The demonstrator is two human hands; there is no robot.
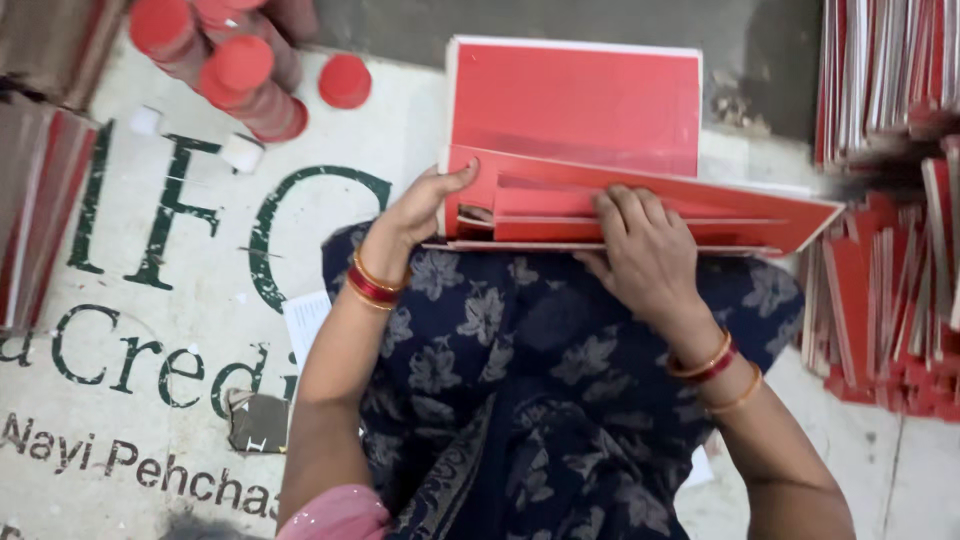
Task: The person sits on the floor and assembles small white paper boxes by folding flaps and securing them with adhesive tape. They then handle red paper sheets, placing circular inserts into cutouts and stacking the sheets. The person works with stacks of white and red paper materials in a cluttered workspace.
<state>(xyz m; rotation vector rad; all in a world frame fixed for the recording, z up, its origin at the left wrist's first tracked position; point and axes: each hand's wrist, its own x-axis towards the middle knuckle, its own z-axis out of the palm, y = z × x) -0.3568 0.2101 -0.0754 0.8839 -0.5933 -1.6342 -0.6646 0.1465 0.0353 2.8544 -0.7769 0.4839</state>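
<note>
On her lap, two hands work a stack of red cards.

Nearest, the dark flowered cloth (520, 400) of the lap carries the red cards (570, 140) at its far edge. Her left hand (425, 205) grips the stack's left edge, thumb curled over the top card; her right hand (645, 250) lies flat on the near edge, fingers (625, 215) tucked between the tilted cards. Beside her right, more red cards stand stacked (885, 290). Farther off, at the printed floor sheet's (150, 300) far left corner, red-capped tubes (235, 75) lie together.
</note>
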